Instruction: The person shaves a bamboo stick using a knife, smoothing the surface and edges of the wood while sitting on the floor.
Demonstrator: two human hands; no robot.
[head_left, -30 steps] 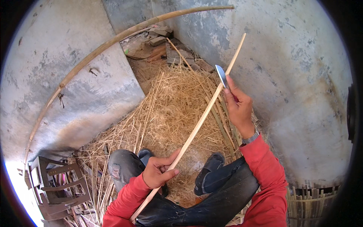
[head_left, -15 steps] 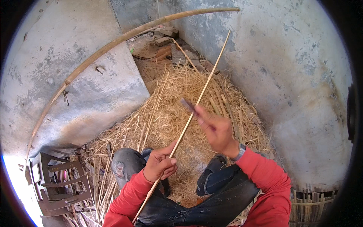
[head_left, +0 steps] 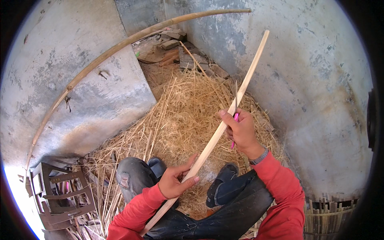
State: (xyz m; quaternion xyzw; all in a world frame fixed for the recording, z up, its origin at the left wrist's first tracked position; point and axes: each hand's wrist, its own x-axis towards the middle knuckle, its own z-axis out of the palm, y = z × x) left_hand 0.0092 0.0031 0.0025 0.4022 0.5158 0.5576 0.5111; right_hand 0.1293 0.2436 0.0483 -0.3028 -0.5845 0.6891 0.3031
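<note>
A long, pale, flat bamboo strip (head_left: 211,145) slants from my lap up to the far right, its broad face toward me. Its lower part lies in my left hand (head_left: 173,183), thumb over the strip and fingers behind. My right hand (head_left: 243,130) is closed around a knife (head_left: 235,117) with a pink handle, and its thumb rests against the strip's edge. The knife's thin blade points up beside the strip, partly hidden behind it.
Straw-like shavings (head_left: 188,104) cover the floor between my legs and the walls. A long curved bamboo pole (head_left: 106,55) arches along the left wall. A dark slatted frame (head_left: 66,190) lies at the lower left, and a bamboo basket (head_left: 330,216) stands at the lower right.
The strip has turned from its narrow edge to its broad face, and its top has swung right. My right hand has shifted right; the knife's blade now points upward.
</note>
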